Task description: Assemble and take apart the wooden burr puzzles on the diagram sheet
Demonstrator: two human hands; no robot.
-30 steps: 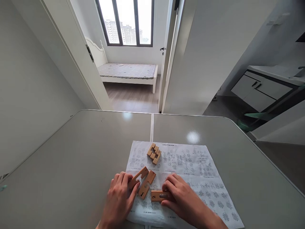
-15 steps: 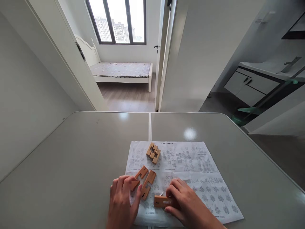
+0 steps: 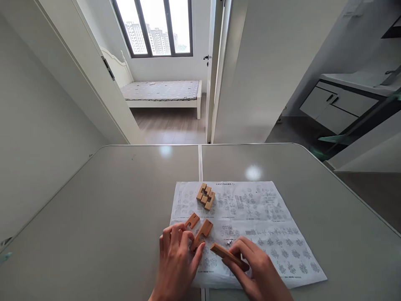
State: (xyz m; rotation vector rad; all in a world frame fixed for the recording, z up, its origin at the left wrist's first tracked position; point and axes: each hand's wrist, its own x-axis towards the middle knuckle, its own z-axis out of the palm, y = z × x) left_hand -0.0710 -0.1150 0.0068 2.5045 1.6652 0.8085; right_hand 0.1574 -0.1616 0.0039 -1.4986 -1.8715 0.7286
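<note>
My right hand [image 3: 258,267] pinches a wooden puzzle piece [image 3: 228,255] between thumb and fingers, its narrow side turned up. With thumb and index finger, my left hand [image 3: 178,257] grips the lower end of a notched wooden puzzle piece [image 3: 203,232]. Just beyond those fingers lies another notched piece [image 3: 192,220], partly covered by them. Farther back, a small cluster of interlocked wooden pieces [image 3: 206,196] rests on a printed diagram sheet [image 3: 250,213].
The sheet lies on a grey table [image 3: 131,217] with a pale seam [image 3: 200,163] down its middle. Past the table are an open doorway, a bed [image 3: 163,90] and a window. A white cabinet [image 3: 338,102] stands at the right.
My right hand has lifted its piece and turned it on edge. My left hand has closed on the lower end of the nearer notched piece. The view has shifted slightly.
</note>
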